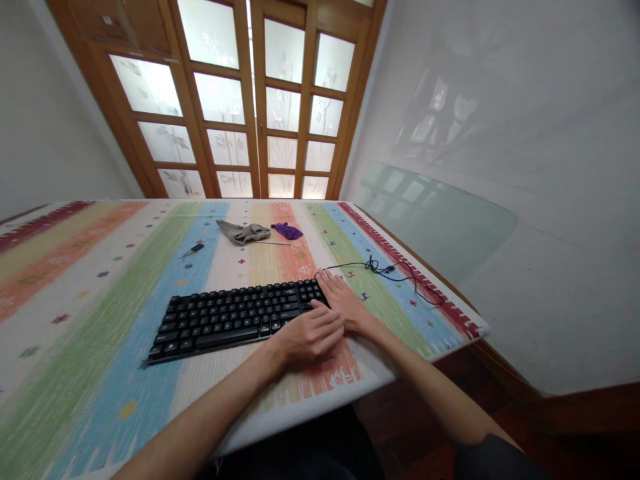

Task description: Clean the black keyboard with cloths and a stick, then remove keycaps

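Observation:
A black keyboard (225, 313) lies slightly slanted on the striped tablecloth (195, 407). My left hand (313, 333) rests at its lower right corner, with fingers curled inward and the thumb side near the number keys. Whether anything sits inside those fingers is hidden. Along the keyboard's right edge lies my right hand (345, 300), its fingers stretched out flat and touching that side. Just beyond the fingertips, a thin black cable (373, 265) leads off to the right in a loose tangle.
Toward the back lie a crumpled grey cloth (245, 233), a purple cloth (289, 231) and a thin rod (276, 243). A small black-handled tool (194, 250) is left of them. A white wall (540, 200) borders the right side; wooden glazed doors (257, 133) stand behind.

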`<action>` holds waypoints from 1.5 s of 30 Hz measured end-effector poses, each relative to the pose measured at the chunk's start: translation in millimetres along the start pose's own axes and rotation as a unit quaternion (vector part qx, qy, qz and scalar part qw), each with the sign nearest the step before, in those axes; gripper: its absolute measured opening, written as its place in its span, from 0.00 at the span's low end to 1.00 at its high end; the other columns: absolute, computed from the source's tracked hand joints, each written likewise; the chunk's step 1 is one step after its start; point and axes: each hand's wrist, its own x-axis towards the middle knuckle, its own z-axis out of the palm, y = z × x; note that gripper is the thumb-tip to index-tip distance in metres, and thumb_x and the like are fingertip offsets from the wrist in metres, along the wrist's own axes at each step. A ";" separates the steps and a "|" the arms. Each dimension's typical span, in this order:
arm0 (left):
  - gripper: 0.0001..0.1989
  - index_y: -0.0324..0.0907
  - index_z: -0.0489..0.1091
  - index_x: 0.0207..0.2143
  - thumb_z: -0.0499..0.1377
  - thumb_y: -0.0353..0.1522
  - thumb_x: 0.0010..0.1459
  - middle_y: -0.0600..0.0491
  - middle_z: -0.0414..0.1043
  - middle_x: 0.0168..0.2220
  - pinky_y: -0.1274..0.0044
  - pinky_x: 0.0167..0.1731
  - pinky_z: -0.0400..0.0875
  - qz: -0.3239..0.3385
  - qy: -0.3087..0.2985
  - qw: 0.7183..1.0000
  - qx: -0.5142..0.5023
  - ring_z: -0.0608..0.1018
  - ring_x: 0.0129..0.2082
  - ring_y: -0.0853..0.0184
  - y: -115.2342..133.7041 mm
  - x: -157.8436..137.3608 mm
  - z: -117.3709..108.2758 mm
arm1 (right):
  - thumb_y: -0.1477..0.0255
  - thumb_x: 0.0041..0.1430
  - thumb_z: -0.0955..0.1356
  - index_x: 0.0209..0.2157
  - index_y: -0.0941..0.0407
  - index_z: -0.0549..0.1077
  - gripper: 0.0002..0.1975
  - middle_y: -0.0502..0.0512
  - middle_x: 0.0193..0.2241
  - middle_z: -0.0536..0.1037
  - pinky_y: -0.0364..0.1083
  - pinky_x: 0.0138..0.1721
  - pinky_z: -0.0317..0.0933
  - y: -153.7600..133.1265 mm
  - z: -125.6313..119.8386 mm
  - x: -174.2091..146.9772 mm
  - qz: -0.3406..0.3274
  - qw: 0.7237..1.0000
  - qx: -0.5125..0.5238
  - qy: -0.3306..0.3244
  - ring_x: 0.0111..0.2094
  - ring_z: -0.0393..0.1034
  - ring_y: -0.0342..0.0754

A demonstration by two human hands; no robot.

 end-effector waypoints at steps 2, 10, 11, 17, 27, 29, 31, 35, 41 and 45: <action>0.16 0.35 0.70 0.51 0.49 0.29 0.66 0.42 0.74 0.53 0.65 0.54 0.70 -0.066 0.017 0.996 0.051 0.73 0.56 0.58 -17.7 -16.9 -20.6 | 0.54 0.69 0.55 0.68 0.63 0.53 0.36 0.68 0.68 0.53 0.62 0.67 0.44 -1.8 -1.8 -0.6 0.002 1.000 0.006 0.000 0.69 0.45 0.60; 0.32 0.32 0.55 0.64 0.44 0.47 0.69 0.36 0.61 0.64 0.56 0.62 0.59 -0.388 -0.084 0.910 0.117 0.60 0.66 0.49 -60.5 -113.6 -86.5 | 0.48 0.67 0.53 0.67 0.64 0.56 0.40 0.67 0.67 0.55 0.60 0.67 0.44 -8.0 -7.3 0.3 0.019 1.000 0.022 0.004 0.69 0.47 0.59; 0.33 0.33 0.53 0.65 0.43 0.48 0.69 0.36 0.60 0.64 0.55 0.62 0.57 -0.403 -0.097 0.902 0.121 0.60 0.66 0.49 -58.3 -122.5 -87.0 | 0.48 0.67 0.53 0.67 0.63 0.56 0.40 0.67 0.67 0.55 0.60 0.67 0.43 -7.6 -6.8 0.5 0.019 1.000 0.022 0.006 0.69 0.46 0.59; 0.35 0.34 0.60 0.63 0.40 0.51 0.68 0.38 0.59 0.65 0.53 0.62 0.54 -0.425 -0.162 0.879 0.144 0.60 0.66 0.47 -45.1 -138.7 -74.9 | 0.48 0.67 0.52 0.68 0.63 0.55 0.40 0.67 0.68 0.54 0.60 0.67 0.43 -5.4 -5.1 1.0 0.021 1.000 0.019 0.000 0.69 0.46 0.59; 0.38 0.34 0.54 0.67 0.38 0.52 0.68 0.42 0.52 0.69 0.57 0.65 0.50 -0.452 -0.213 0.851 0.162 0.55 0.69 0.51 -41.3 -129.9 -76.7 | 0.47 0.67 0.48 0.69 0.62 0.52 0.41 0.64 0.68 0.53 0.59 0.68 0.43 -6.0 -6.5 -0.2 0.017 0.999 -0.029 -0.019 0.69 0.45 0.57; 0.37 0.35 0.54 0.67 0.37 0.51 0.68 0.43 0.51 0.69 0.57 0.65 0.49 -0.453 -0.216 0.849 0.166 0.54 0.69 0.51 -40.2 -129.2 -76.7 | 0.47 0.67 0.48 0.68 0.63 0.54 0.42 0.65 0.68 0.54 0.59 0.68 0.44 -5.5 -6.6 -0.3 0.018 0.999 -0.027 -0.021 0.69 0.46 0.57; 0.36 0.36 0.54 0.67 0.37 0.51 0.69 0.43 0.51 0.69 0.57 0.65 0.48 -0.452 -0.223 0.848 0.166 0.54 0.69 0.51 -40.2 -128.3 -77.1 | 0.46 0.67 0.47 0.67 0.63 0.55 0.42 0.64 0.68 0.54 0.59 0.68 0.44 -4.7 -6.6 -0.3 0.020 0.999 -0.023 -0.022 0.69 0.46 0.57; 0.36 0.35 0.54 0.67 0.37 0.50 0.69 0.43 0.49 0.69 0.56 0.65 0.49 -0.462 -0.245 0.839 0.149 0.53 0.69 0.49 -41.8 -126.0 -78.5 | 0.47 0.67 0.48 0.68 0.62 0.55 0.41 0.62 0.68 0.54 0.59 0.68 0.44 -3.1 -7.0 -0.5 0.021 0.999 -0.011 -0.026 0.69 0.46 0.57; 0.37 0.36 0.56 0.67 0.38 0.52 0.67 0.42 0.51 0.69 0.55 0.65 0.49 -0.465 -0.228 0.843 0.147 0.54 0.69 0.49 -41.2 -126.0 -76.7 | 0.48 0.67 0.48 0.68 0.60 0.53 0.40 0.62 0.68 0.53 0.60 0.68 0.44 -1.4 -8.2 -1.1 0.020 0.999 -0.004 -0.034 0.69 0.45 0.56; 0.37 0.36 0.58 0.66 0.38 0.52 0.68 0.41 0.54 0.68 0.56 0.64 0.50 -0.458 -0.210 0.848 0.164 0.57 0.68 0.49 -38.1 -126.4 -75.6 | 0.48 0.68 0.48 0.68 0.59 0.54 0.39 0.61 0.68 0.53 0.59 0.68 0.44 -0.9 -9.1 -1.7 0.017 0.999 -0.004 -0.034 0.69 0.46 0.55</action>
